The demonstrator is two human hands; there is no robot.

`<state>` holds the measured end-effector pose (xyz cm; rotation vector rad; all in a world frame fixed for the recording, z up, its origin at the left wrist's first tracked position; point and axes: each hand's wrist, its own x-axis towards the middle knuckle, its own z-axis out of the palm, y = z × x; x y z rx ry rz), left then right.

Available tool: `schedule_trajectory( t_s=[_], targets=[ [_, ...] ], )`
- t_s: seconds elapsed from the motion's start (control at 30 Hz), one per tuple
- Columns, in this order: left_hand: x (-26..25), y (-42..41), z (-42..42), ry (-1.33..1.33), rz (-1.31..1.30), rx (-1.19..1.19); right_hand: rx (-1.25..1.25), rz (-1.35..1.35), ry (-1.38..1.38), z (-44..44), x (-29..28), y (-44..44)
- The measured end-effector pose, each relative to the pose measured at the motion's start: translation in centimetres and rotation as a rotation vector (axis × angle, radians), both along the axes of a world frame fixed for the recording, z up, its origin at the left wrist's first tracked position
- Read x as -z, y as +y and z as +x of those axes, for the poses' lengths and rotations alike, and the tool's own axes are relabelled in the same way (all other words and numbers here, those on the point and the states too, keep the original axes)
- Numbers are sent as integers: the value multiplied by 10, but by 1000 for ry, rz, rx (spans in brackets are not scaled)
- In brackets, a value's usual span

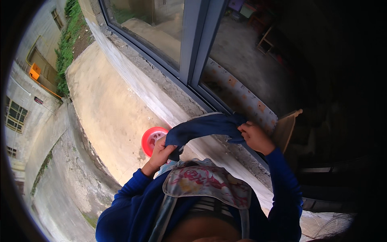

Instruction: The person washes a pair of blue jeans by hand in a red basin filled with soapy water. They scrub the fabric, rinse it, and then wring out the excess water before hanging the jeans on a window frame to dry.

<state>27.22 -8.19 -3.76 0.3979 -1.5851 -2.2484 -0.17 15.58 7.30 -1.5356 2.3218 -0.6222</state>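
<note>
A dark blue cloth (205, 126) with a frayed edge is stretched between my two hands in front of the window. My left hand (160, 153) pinches one end, thumb on top, with a short flap hanging below it. At the other end, my right hand (255, 137) grips a bunched part of the fabric. The cloth arches upward between them over the window ledge. Partly behind my left hand, a red plastic basin (148, 141) stands on the concrete; its pale inside has a dark pattern.
A grey-framed sliding window (193, 60) rises ahead above a rough concrete sill (151, 68). Its right side opens onto a dark room with a patterned board (242, 87) and a wooden-framed piece (287, 127). The concrete walkway (102, 99) drops at its left edge to lower ground (66, 169).
</note>
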Motion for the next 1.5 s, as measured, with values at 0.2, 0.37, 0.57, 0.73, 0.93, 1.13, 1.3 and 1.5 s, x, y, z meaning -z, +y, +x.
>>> schedule_trajectory(
  t_s=[0.2,0.37,0.57,0.73,0.93,1.13,1.3,1.5],
  targets=[
    [-17,-2,-47,150,-706,88,277,244,1,19,-25,125],
    [-44,2,-83,267,-906,-26,548,-80,-47,35,0,145],
    [-45,-39,-133,327,-648,-302,588,-399,-228,32,37,66],
    [-23,-65,-141,272,-934,-386,360,-514,-308,15,29,-10],
    [20,-50,-152,293,-1326,-312,177,-464,-269,-31,35,-91],
    [23,-44,-157,230,-1365,-414,59,-306,-148,-55,42,-156],
    [25,-44,-156,203,-1355,-440,-20,-189,-105,-63,32,-174],
    [26,-47,-156,220,-1358,-440,-84,-45,-65,-61,5,-133]
  ],
)
